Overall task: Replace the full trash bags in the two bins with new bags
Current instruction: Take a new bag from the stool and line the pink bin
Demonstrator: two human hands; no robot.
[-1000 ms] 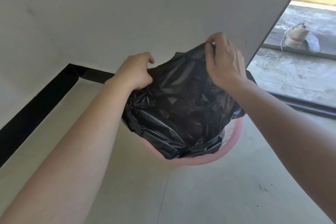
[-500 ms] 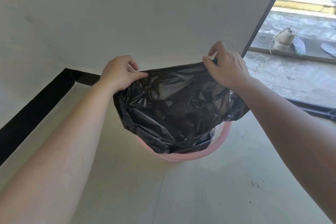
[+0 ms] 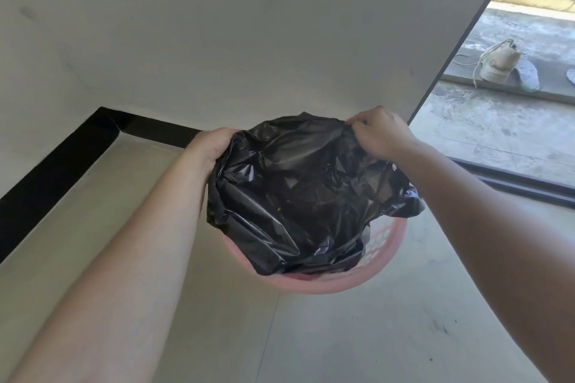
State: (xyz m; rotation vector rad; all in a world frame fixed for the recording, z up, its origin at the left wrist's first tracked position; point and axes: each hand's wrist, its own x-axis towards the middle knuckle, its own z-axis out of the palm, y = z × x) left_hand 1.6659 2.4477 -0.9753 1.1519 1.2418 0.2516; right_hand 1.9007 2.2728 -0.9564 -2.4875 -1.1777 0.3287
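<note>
Black bag (image 3: 298,196), pink bin (image 3: 385,267)

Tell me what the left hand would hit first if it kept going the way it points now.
Probably the white wall. The left hand grips the black bag edge, pointing away past the pink bin; nothing else shows in that line, though depth is unclear.

Trash bag (image 3: 298,196), frame centre: thin, glossy, crinkled black plastic. Bin (image 3: 385,261): smooth pink plastic. Floor (image 3: 342,336): matt, smooth. Wall (image 3: 217,25), upper left: matt.
</note>
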